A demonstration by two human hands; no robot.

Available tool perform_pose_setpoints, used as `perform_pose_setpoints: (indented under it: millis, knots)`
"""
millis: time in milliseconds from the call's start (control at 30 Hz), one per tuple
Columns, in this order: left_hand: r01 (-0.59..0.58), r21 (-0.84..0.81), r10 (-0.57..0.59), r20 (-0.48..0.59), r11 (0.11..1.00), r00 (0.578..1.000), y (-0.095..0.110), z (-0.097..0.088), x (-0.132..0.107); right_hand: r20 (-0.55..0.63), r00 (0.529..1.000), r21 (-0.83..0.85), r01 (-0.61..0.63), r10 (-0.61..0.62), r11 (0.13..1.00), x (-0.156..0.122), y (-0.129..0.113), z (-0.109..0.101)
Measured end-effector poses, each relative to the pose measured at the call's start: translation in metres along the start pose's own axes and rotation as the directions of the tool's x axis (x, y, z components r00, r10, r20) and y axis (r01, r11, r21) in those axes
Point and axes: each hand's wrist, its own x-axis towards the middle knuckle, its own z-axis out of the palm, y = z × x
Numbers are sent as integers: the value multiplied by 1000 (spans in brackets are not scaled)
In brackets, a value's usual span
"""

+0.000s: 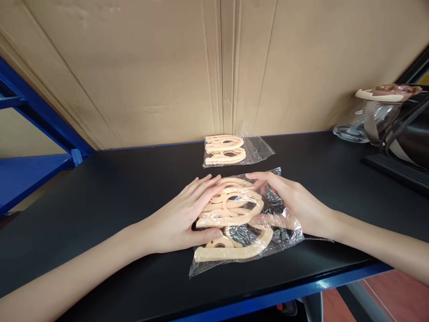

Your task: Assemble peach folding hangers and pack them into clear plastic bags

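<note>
A clear plastic bag (248, 255) lies on the black tabletop in front of me, holding several cream-coloured curved flat pieces (241, 219) that look like folded clothes hangers. My left hand (187, 214) rests over the bag's left side, fingers stretched out and thumb spread low across the pieces. At the right end is my right hand (295, 201), thumb and index finger wide apart around the ends of the pieces. Crinkled plastic covers its thumb and part of its fingers; I cannot tell whether they are inside the bag or beneath it. Its other fingers are partly hidden.
Behind the bag lies a second clear bag (224, 150) with similar cream pieces. At the back right stand a clear glass-like vessel (355, 129) with a brown and cream top and a black object (409, 129). Cardboard (150, 80) backs the table; a blue frame (43, 107) rises left.
</note>
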Motion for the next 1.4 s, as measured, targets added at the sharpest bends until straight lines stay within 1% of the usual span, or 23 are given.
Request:
perform_pose_setpoints:
  millis: [67, 133, 200, 267, 300, 333, 367, 400, 433, 500, 567, 633, 700, 800, 900, 967, 1033, 1133, 1200, 1300, 1400]
  knots:
    - [-7, 8, 7, 0, 1000, 1000, 0, 1, 0, 12, 999, 12, 31, -31, 999, 1, 2, -1]
    - [-4, 16, 4, 11, 1000, 1000, 0, 0, 1, 78, 995, 45, 53, -57, 998, 2, 5, -6]
    - [1, 29, -2, 29, 1000, 1000, 1, -2, 1, 155, 987, 89, 40, -53, 995, 3, 9, -16]
    - [12, 41, -15, 53, 999, 998, 4, -7, 2, 167, 986, 97, -8, -9, 995, 5, 16, -30]
    - [14, 43, -16, 63, 999, 998, 6, -9, 3, 124, 992, 69, -28, 19, 997, 6, 20, -38]
    - [12, 40, -14, 67, 999, 998, 9, -11, 3, 50, 997, 22, -60, 59, 998, 8, 24, -45]
    - [5, 33, -8, 69, 999, 998, 13, -13, 4, -9, 993, -28, -115, 115, 993, 10, 29, -53]
    - [-6, 23, 5, 66, 1000, 998, 18, -14, 5, -34, 984, -72, -176, 174, 982, 11, 35, -60]
    - [-21, 12, 20, 55, 1000, 998, 24, -14, 7, -25, 972, -111, -234, 233, 966, 13, 40, -65]
    - [-46, -2, 46, 29, 999, 999, 38, -13, 11, 73, 937, -159, -328, 342, 931, 16, 52, -72]
    - [-58, 0, 58, 4, 998, 998, 52, -8, 16, 183, 883, -150, -410, 432, 900, 18, 63, -72]
    - [-51, 20, 52, -16, 998, 999, 63, -2, 22, 293, 838, -61, -464, 460, 884, 20, 72, -68]
    - [-41, 39, 43, -32, 998, 999, 69, 5, 27, 373, 824, 99, -492, 426, 865, 22, 75, -61]
    - [-41, 45, 43, -47, 998, 998, 69, 14, 34, 385, 844, 309, -499, 373, 810, 23, 73, -53]
    - [-49, 38, 52, -61, 998, 997, 64, 21, 38, 337, 870, 423, -481, 359, 768, 24, 65, -52]
    - [-67, 31, 70, -87, 997, 994, 62, 23, 39, 300, 879, 490, -476, 371, 731, 24, 59, -52]
    - [-93, 27, 95, -104, 995, 990, 60, 25, 39, 268, 880, 570, -473, 391, 672, 24, 54, -51]
    - [-120, 28, 122, -106, 992, 987, 60, 25, 40, 250, 881, 683, -455, 402, 572, 23, 48, -47]
    - [-137, 31, 139, -118, 990, 983, 60, 24, 40, 248, 886, 727, -438, 392, 530, 21, 45, -43]
    - [-165, 32, 168, -133, 986, 977, 59, 24, 40, 272, 913, 762, -398, 304, 512, 19, 43, -41]
    - [-178, 13, 178, -137, 984, 974, 58, 23, 40, 290, 938, 769, -346, 189, 538, 18, 43, -40]
